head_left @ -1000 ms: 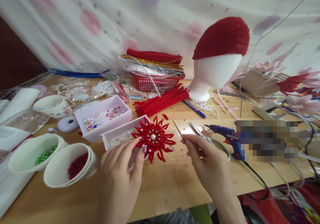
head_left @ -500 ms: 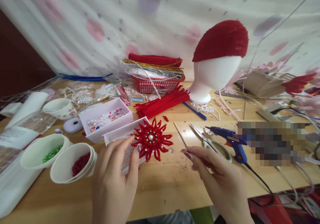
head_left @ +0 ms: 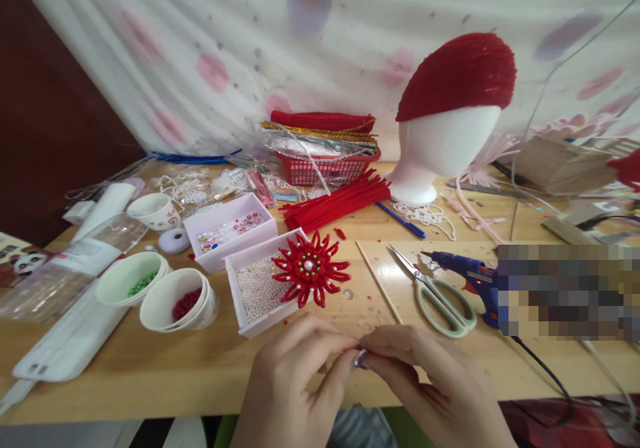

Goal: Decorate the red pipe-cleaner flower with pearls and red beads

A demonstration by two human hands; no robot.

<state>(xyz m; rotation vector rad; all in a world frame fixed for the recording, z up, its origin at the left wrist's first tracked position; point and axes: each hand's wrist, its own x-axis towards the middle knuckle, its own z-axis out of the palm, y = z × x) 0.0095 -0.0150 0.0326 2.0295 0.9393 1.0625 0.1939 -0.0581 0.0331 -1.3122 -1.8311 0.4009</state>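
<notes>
My left hand [head_left: 300, 378] and my right hand [head_left: 430, 375] meet at the fingertips above the front of the table, thumbs and forefingers pinched together. Whatever they pinch, if anything, is too small or hidden to name. Just beyond the left hand, a red flower [head_left: 327, 273] with a pearl centre and green beads rests on the edge of a white box [head_left: 260, 325] of small pearls. A thin wooden stick [head_left: 373, 268] lies on the table past the right fingers. To its right are scissors [head_left: 443, 308] with pale green handles, closed.
A blue glue gun [head_left: 463, 265] with a black cord stands at right. Paper cups [head_left: 155, 318] of beads and a box of gems [head_left: 205, 261] sit at left. Behind are red pipe cleaners [head_left: 335, 201], a red basket [head_left: 330, 168] and a foam head [head_left: 425, 148] with a red cap.
My left hand has left the flower, which stays on the box. My right hand has let go of the stick. Both hands have come together nearer me, and the view has shifted left.
</notes>
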